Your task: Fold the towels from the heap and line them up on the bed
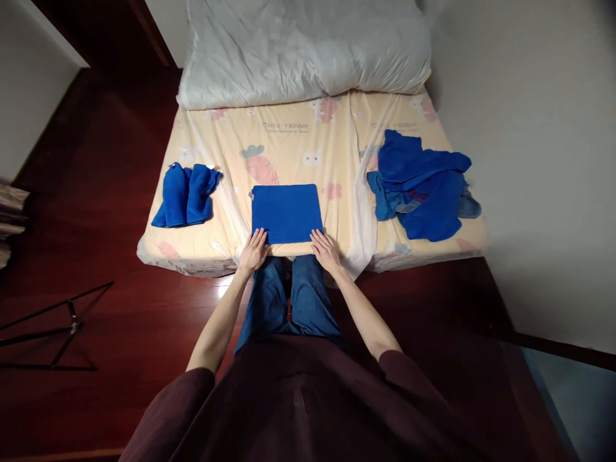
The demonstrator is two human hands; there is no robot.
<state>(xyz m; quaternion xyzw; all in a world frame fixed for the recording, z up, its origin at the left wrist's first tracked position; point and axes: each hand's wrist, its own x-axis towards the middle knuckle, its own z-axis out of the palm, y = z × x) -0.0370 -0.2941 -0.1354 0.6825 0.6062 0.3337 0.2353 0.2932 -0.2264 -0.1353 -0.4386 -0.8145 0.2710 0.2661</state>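
1. We see a bed [293, 144] with a yellow sheet printed with rabbits and carrots, set on a dark red floor [120, 269] beside a pale wall [524, 160].
2. Our left hand [253, 251] lies palm down, open, its straight fingertips on the near left corner of the blue cloth [287, 213].
3. Our right hand [326, 250] lies open in the same way, fingers extended over the cloth's near right corner. We see neither hand closed around the fabric.
4. The cloth lies flat as a neat rectangle between our hands, near the bed's front edge, with a small pale tag [251, 195] at its far left corner.
5. To our left, well apart from the cloth, we have a blue bundle [187, 195] of two lobes side by side.
6. To our right lies a loose, crumpled pile [423, 186], mostly bright blue, with duller blue and a little purple showing.
7. Across the far end of the bed we see a bulky grey-white quilt [303, 51].
8. Our jeans [289, 298] meet the bed's front, and black stand legs [58, 330] show on the floor at left.
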